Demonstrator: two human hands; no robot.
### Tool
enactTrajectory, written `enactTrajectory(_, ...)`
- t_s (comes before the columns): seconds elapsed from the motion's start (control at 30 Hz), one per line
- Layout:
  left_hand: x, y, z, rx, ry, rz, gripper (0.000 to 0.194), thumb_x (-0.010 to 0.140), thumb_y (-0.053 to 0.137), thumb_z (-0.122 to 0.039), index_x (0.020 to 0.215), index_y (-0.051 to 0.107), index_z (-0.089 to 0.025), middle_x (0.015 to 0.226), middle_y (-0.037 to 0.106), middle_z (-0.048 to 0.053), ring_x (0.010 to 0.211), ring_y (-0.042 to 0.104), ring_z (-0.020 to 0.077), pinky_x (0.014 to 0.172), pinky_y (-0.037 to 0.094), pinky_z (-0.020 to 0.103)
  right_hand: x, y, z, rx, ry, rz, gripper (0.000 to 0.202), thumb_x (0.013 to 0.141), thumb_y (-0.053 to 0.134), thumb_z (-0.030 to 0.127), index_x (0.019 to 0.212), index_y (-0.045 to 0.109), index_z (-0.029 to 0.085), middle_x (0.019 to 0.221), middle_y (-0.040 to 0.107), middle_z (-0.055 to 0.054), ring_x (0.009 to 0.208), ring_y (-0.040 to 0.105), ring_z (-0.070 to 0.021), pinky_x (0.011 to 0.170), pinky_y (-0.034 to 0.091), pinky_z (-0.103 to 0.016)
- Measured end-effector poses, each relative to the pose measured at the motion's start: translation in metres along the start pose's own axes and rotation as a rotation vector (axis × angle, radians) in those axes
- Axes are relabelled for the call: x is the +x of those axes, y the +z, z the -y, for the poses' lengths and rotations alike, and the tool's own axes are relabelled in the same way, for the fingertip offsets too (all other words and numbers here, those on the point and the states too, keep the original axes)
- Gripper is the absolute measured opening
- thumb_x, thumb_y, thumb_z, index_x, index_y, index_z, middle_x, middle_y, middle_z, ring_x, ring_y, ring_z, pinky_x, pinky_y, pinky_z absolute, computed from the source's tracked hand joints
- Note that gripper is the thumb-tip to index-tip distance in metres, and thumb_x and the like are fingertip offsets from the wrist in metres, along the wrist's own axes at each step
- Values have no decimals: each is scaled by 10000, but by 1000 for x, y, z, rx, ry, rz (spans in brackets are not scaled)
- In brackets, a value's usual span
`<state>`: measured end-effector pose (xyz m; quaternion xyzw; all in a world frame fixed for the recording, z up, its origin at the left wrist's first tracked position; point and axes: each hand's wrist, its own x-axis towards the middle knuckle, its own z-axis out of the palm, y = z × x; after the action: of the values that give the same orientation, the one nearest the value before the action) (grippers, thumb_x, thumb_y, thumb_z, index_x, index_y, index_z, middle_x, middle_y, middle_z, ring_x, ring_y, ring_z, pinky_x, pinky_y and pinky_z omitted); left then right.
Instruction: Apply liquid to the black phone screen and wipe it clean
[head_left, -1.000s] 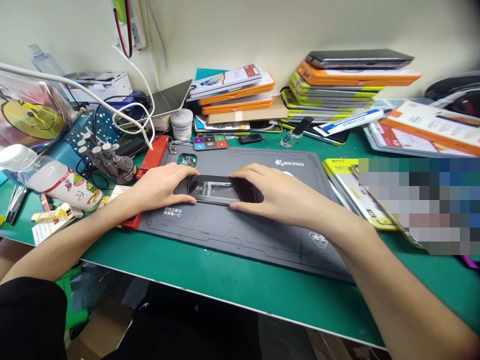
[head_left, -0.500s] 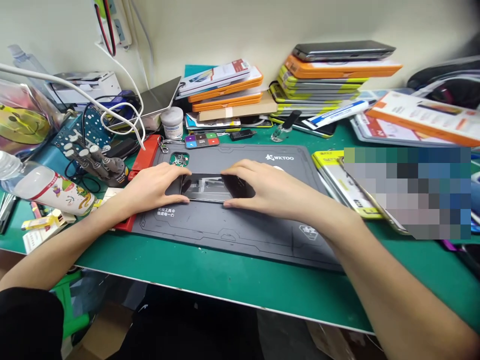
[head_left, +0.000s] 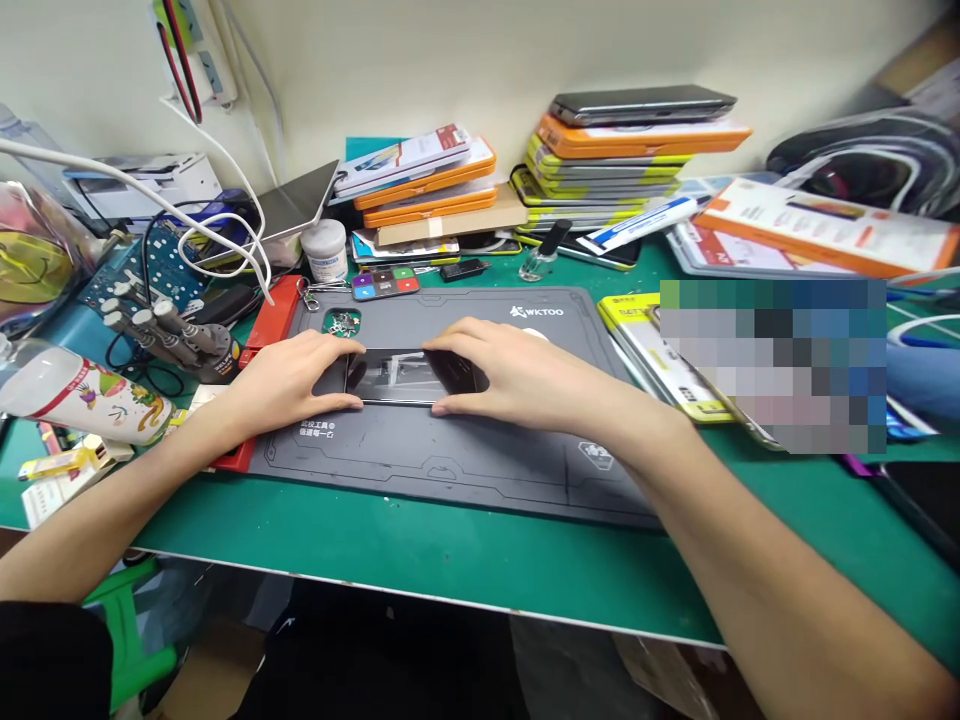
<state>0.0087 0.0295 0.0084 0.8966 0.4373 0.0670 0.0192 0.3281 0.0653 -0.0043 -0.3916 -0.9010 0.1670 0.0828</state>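
Note:
A black phone (head_left: 401, 376) with a glossy, reflective face lies sideways over the dark grey work mat (head_left: 420, 455). My left hand (head_left: 296, 378) grips its left end, thumb on the near edge and fingers on the far edge. At the other end my right hand (head_left: 495, 370) holds it the same way, its fingers hiding part of the phone. Just beyond my left hand, small metal screws (head_left: 343, 323) lie in a cutout of the mat. Whether the phone touches the mat I cannot tell.
A red bar (head_left: 276, 312) borders the mat's left side. A screwdriver stand (head_left: 187, 340) and a bottle (head_left: 97, 390) stand further left. Stacked boxes (head_left: 607, 170) rise at the back, beside a small glass bottle (head_left: 541, 255). Yellow packages (head_left: 637, 350) lie to the right.
The whole view has shifted, so the bench things sit further left in the picture. Both hands keep the same hold on the phone, which stays in about the same place on the mat.

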Motion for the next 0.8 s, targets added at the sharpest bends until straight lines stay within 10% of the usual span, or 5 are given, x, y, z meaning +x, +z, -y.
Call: enactTrajectory(0.8, 1, -2, -3, -1, -46, 24, 703, 974, 700, -660, 1487, 587, -193, 1401, 714, 121, 1279, 679, 305, 1070, 549, 411, 2, 4, -5, 38, -4, 14, 688, 884, 771, 613, 1473, 655, 277, 1437, 654, -132, 1203, 655, -401, 980, 525, -534)
